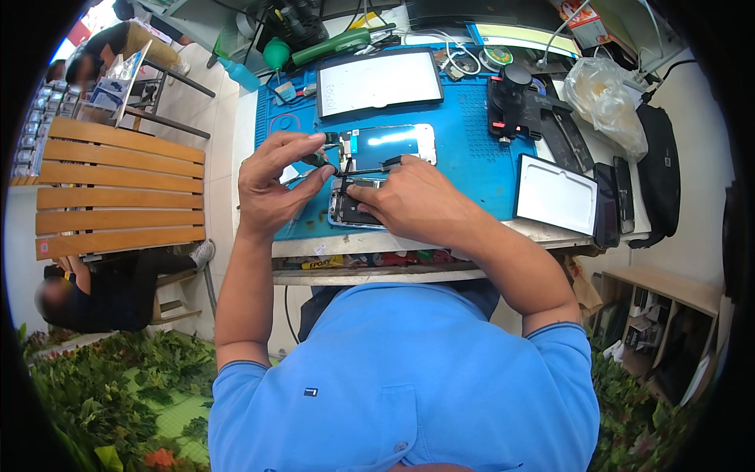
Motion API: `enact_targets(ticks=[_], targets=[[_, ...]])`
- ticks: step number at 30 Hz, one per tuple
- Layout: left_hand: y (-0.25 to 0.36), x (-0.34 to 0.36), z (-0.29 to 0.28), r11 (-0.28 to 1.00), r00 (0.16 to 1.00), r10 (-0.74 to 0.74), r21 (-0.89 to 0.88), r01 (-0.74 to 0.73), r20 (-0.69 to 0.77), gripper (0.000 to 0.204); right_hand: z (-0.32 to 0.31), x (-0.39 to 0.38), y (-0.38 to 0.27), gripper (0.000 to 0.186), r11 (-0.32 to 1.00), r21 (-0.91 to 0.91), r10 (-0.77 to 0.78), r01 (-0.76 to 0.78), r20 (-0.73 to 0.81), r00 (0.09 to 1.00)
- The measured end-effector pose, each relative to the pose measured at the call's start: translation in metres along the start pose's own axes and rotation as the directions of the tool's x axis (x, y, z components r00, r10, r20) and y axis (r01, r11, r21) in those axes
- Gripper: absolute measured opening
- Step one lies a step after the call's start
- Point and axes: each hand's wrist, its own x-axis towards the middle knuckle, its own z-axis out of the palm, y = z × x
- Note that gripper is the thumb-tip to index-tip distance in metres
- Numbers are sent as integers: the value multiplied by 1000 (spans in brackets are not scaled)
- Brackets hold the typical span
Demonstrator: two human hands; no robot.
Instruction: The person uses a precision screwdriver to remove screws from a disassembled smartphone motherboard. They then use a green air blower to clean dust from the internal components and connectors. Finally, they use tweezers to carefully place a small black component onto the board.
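Observation:
An opened smartphone lies on the blue work mat (464, 181). Its dark body (354, 211), with the inner parts bare, is nearest me, and the detached screen panel (393, 144), white-edged, lies just beyond. My left hand (271, 177) is closed at the phone's left side, pinching a small dark green tool (316, 159) between thumb and fingers; its kind is not clear. Over the phone body, my right hand (417, 200) presses bent fingertips onto its inner parts. A thin dark tool (376, 170) runs from beside that hand toward the left fingers; the grip on it is partly hidden.
Behind the phone lies a white board with a dark frame (379, 81). A black clamp-like device (511, 102) and a white open tray (556, 194) stand to the right, near a clear plastic bag (604, 98). A wooden slatted bench (122, 189) and a seated person (110, 291) are at left.

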Motion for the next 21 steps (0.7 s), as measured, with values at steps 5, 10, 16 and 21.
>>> enact_targets(ticks=[5, 10, 16, 21], targets=[[1, 2, 2, 1000, 998, -27, -5, 27, -52, 60, -2, 0, -2, 36, 1000, -8, 14, -14, 13, 1000], [-1, 4, -1, 997, 999, -49, -61, 48, -21, 61, 2, 0, -2, 37, 1000, -27, 2, -2, -4, 1000], [0, 3, -2, 988, 995, -101, -116, 98, -16, 64, 3, 1, -1, 38, 999, -43, -11, 11, -4, 1000], [-2, 3, -4, 992, 997, -77, -100, 76, -6, 64, 4, 0, -2, 38, 999, -37, -12, 12, -10, 1000]])
